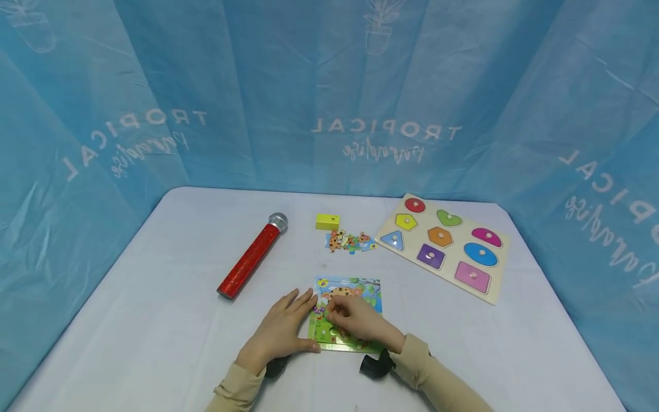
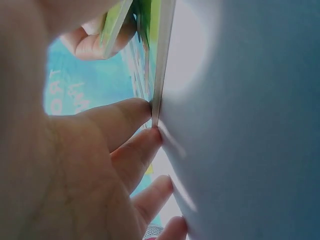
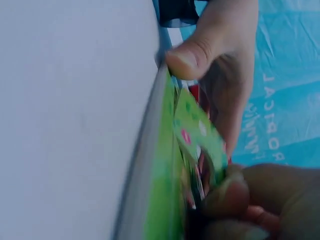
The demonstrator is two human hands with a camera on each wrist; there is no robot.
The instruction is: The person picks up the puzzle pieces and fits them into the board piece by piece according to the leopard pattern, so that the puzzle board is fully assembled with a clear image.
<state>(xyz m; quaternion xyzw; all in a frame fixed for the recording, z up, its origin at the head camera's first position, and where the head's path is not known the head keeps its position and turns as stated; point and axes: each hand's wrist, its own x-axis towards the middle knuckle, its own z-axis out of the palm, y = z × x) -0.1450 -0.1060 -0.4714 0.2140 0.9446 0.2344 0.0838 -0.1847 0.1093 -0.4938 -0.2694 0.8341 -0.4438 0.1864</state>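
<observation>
A small square jigsaw board point(image 1: 336, 347) with a cartoon animal picture lies near the table's front. My left hand point(image 1: 282, 330) holds it steady along its left edge, fingers spread and fairly straight; the left wrist view has the fingertips right at the board's side point(image 2: 161, 65). Over the board's lower left, my right hand point(image 1: 358, 318) pinches a green puzzle piece point(image 3: 197, 122) between thumb and fingers. That piece stands tilted up from the board in the right wrist view, its lower corner close to the left thumb. The right hand hides much of the picture.
Loose puzzle pieces point(image 1: 351, 242) lie together beyond the board, with a yellow block point(image 1: 328, 222) behind them. A wooden shape board point(image 1: 460, 256) with knobbed pieces sits at the right. At the left is a red microphone point(image 1: 249, 260). Blue curtains point(image 1: 329, 86) surround the table.
</observation>
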